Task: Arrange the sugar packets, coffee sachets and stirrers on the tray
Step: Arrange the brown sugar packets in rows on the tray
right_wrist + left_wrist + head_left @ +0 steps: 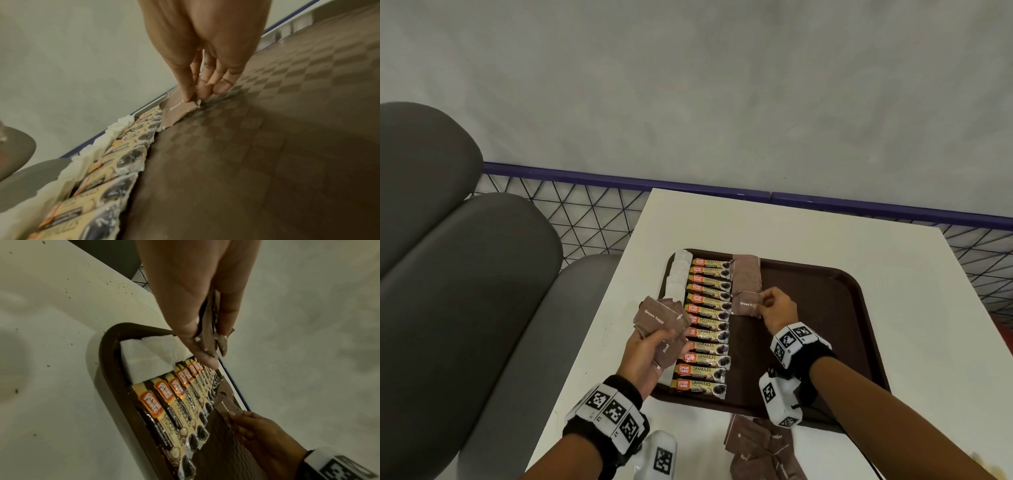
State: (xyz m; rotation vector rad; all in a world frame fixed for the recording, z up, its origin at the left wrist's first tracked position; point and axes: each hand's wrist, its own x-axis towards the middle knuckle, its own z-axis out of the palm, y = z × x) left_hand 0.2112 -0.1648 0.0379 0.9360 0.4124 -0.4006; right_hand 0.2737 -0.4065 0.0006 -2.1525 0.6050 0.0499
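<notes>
Here the right hand pinches a sugar packet by its edge, low over the tray; the left hand clamps a spare fan. Light, limp paper (likely slippery stacked), best gripped at the seam.

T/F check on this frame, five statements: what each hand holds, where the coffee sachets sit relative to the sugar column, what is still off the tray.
1. The left hand holds a bunch of brown sugar packets. True.
2. The right hand is empty. False: it pinches one brown sugar packet over the tray.
3. The coffee sachets lie in a column on the tray. True.
4. The sugar column is left of the coffee sachets. False: it is on their right.
5. All brown packets are on the tray. False: loose packets lie on the table near the tray's front edge.
</notes>
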